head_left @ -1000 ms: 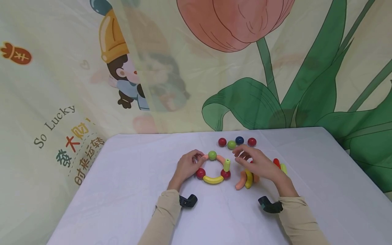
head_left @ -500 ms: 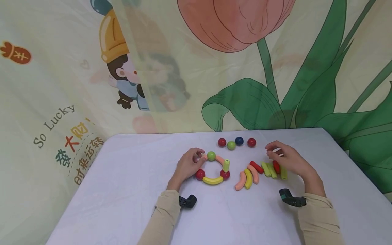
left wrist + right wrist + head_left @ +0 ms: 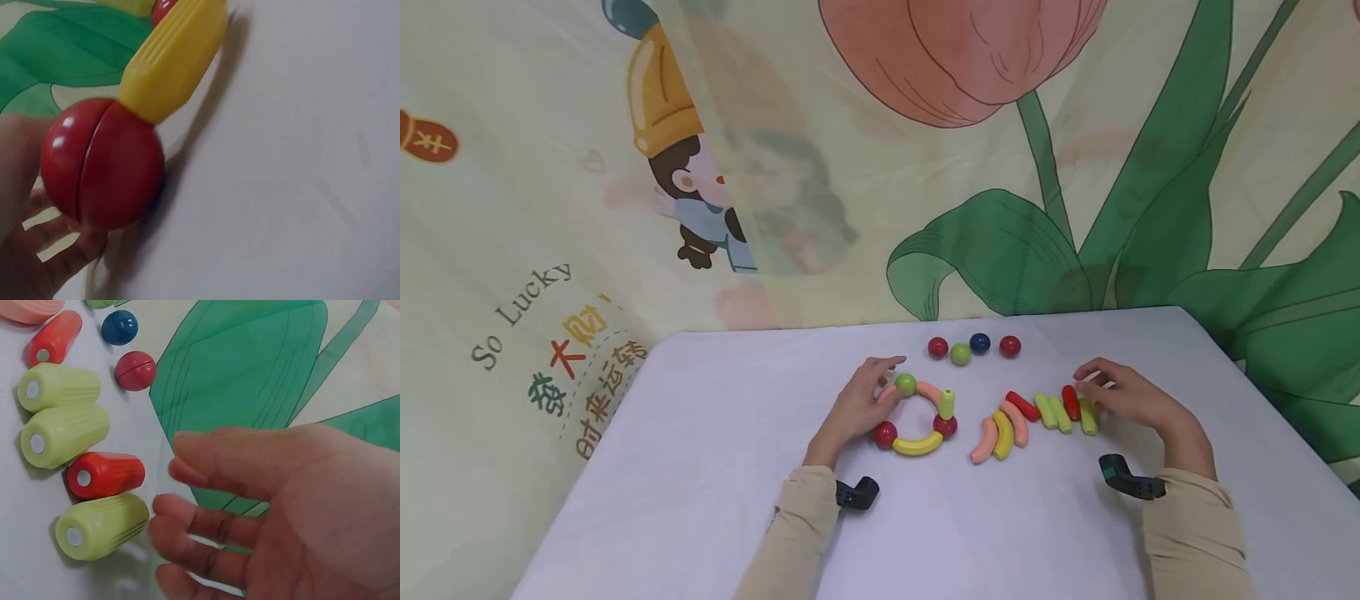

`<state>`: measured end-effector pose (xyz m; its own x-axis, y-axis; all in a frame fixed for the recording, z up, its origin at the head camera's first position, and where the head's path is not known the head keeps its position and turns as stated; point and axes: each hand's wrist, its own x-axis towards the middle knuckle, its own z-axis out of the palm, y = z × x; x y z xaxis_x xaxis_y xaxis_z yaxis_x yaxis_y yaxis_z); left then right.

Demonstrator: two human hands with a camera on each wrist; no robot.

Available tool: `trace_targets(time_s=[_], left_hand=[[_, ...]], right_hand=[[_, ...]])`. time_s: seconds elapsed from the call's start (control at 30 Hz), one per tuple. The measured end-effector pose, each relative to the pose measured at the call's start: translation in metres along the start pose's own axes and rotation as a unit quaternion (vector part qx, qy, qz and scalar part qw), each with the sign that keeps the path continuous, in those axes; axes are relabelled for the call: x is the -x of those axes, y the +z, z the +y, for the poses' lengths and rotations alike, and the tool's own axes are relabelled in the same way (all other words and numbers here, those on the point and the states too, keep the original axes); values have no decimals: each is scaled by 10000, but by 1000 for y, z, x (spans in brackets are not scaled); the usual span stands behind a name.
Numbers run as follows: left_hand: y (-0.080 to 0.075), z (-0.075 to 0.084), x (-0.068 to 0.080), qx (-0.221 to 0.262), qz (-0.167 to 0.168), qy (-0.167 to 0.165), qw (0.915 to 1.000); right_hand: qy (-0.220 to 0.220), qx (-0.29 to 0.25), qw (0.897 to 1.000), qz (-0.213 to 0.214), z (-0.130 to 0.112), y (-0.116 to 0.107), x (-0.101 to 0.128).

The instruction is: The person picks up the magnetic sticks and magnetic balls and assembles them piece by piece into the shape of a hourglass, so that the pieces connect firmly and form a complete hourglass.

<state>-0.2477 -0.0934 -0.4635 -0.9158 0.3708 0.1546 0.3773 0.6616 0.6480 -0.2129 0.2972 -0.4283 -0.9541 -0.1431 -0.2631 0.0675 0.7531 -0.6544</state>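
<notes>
A part-built ring (image 3: pixel 917 417) of toy pieces lies on the white table (image 3: pixel 715 467): a green ball (image 3: pixel 906 384), pink curves, a short green stick, two red balls and a yellow curve (image 3: pixel 917 446). My left hand (image 3: pixel 859 406) holds its left side, fingers curled by the pink piece. The left wrist view shows one red ball (image 3: pixel 103 165) joined to the yellow curve (image 3: pixel 172 59), with fingers (image 3: pixel 25 262) beside it. My right hand (image 3: pixel 1123 398) lies relaxed and empty at the right end of a row of sticks, fingertips (image 3: pixel 169 509) just beside a green stick (image 3: pixel 103 526) and a red stick (image 3: pixel 106 475).
The row (image 3: pixel 1030 417) runs from pink and yellow curves to red and green sticks. Behind it sit several loose balls: red (image 3: pixel 937 347), green (image 3: pixel 960 354), blue (image 3: pixel 979 342), red (image 3: pixel 1010 346). A printed cloth backdrop (image 3: pixel 880 167) hangs behind the table.
My right hand has moved from beside the ring out to the right end of the row, uncovering the sticks. The left hand has stayed on the ring.
</notes>
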Motion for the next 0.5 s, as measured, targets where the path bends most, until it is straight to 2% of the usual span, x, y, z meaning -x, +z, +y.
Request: trace_targets(time_s=[0.1, 0.27, 0.5], left_hand=[[2, 4, -1, 14, -77, 212, 9997], [3, 9, 0, -97, -202, 308, 9993], [2, 8, 2, -185, -137, 26, 9997]], right_hand=[[141, -53, 9998, -149, 1, 1, 0], [280, -62, 9991, -297, 2, 1, 1], [288, -112, 9982, -521, 8, 0, 4]])
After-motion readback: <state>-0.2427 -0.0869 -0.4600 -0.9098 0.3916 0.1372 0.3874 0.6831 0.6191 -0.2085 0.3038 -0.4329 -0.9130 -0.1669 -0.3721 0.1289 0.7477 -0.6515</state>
